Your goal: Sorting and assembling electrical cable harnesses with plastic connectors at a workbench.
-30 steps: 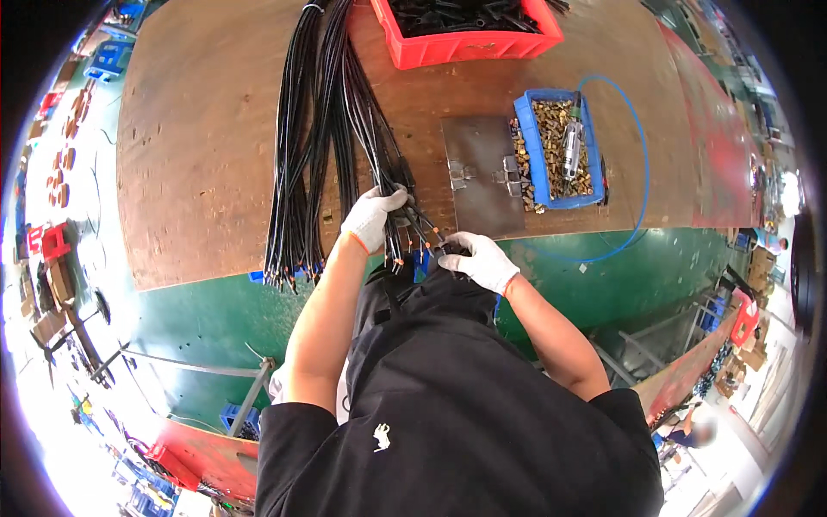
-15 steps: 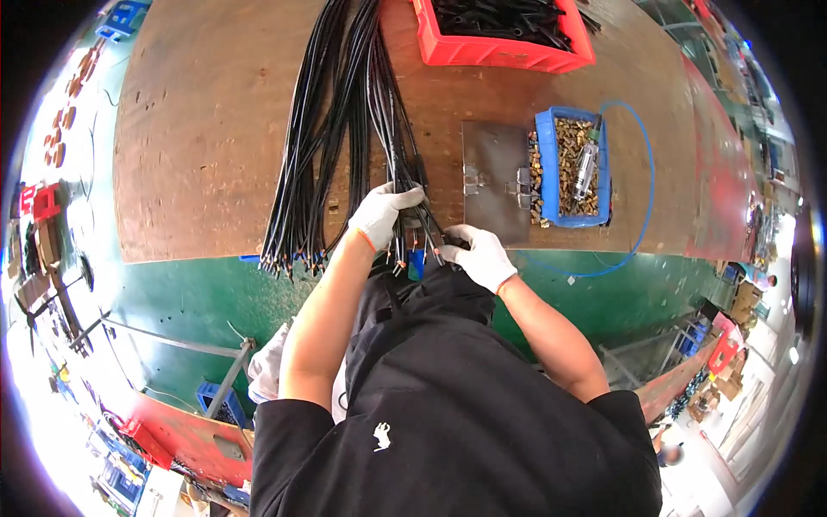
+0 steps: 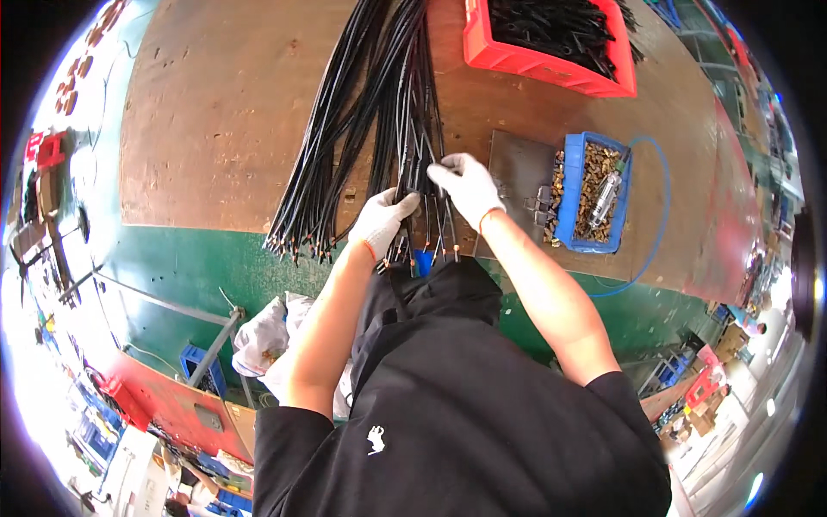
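Observation:
A thick bunch of black cables runs down the table toward me, its bared copper ends hanging past the near edge. My left hand, in a white glove, is closed around part of the right-hand strands near their ends. My right hand, gloved too, pinches at a black cable a little higher up, right of the left hand. Short dark tube-like pieces show on the strands between the hands. The exact grip of the right fingertips is partly hidden.
A red bin of black tube pieces stands at the back right. A blue bin holds small brass-coloured parts and a metal tool with a blue hose. A dark plate lies left of it. White sacks are below.
My right hand has moved up and away from me, from a cable's copper end to higher on the strands. My left hand still grips the bunch. The whole view has shifted and turned slightly.

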The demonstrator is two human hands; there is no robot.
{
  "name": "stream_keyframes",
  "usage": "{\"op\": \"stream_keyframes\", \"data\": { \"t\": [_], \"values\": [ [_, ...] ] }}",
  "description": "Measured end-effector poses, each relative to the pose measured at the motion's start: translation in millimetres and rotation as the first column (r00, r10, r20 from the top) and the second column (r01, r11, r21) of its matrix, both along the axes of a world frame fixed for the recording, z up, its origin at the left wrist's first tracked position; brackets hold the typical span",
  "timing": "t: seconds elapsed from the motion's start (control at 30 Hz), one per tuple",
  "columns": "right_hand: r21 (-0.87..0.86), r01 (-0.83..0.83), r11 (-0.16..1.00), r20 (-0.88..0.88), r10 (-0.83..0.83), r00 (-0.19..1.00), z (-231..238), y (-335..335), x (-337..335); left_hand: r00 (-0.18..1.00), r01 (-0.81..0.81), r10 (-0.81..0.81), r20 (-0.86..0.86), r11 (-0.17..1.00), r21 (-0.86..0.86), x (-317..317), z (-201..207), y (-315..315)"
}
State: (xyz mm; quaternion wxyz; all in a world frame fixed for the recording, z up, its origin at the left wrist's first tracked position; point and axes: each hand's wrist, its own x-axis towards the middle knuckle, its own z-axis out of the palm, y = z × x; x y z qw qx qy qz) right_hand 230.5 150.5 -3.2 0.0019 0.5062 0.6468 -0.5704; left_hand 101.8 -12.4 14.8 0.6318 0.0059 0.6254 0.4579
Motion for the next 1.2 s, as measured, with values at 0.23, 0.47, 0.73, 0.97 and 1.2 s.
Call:
{"op": "stream_keyframes", "data": {
  "t": [0.23,0.47,0.73,0.97,1.2],
  "values": [
    [-0.620,0.107,0.777,-0.192,-0.283,0.940,17.7,23.7,14.8,0.953,-0.175,0.154,0.260,0.983,0.057,0.7,-13.6,-7.2],
    [-0.378,-0.043,0.925,-0.011,0.042,0.999,52.9,-27.2,90.7,0.997,-0.047,0.045,0.069,0.998,0.041,18.4,-6.9,13.8],
    [-0.075,-0.371,0.925,0.119,0.378,0.918,88.0,-53.9,139.2,0.991,-0.119,0.112,0.075,0.988,0.094,34.9,-8.1,22.4],
    [-0.049,-0.354,0.934,0.157,0.357,0.921,94.5,-63.8,144.0,0.987,-0.153,0.147,0.058,0.982,0.114,40.4,-3.4,30.2],
    [-0.164,-0.281,0.946,0.023,0.288,0.957,90.5,-71.2,139.9,0.996,-0.095,0.093,0.015,0.989,0.114,35.2,0.5,27.5]
  ]
}}
